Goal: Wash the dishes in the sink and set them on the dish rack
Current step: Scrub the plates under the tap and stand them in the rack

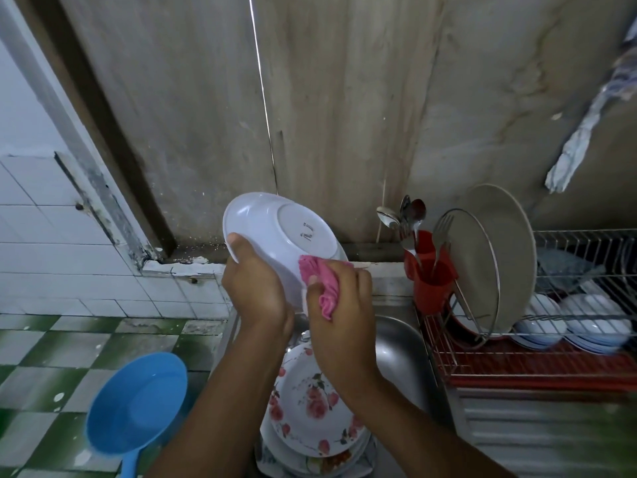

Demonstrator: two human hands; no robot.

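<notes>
Floral plates [306, 405] lie stacked in the steel sink [400, 343], nearest to us. Above them the left hand [256, 288] grips the rim of a white plate [275, 232], underside showing. The right hand [339, 305] clutches a pink cloth [319, 281] against it. At the right stands the dish rack [586, 236].

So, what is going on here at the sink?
A person is washing dishes. The left grip holds a white plate tilted above the sink, and the right grip presses a pink cloth on its underside. Flowered plates wait in the sink; the rack on the right already holds bowls.
</notes>
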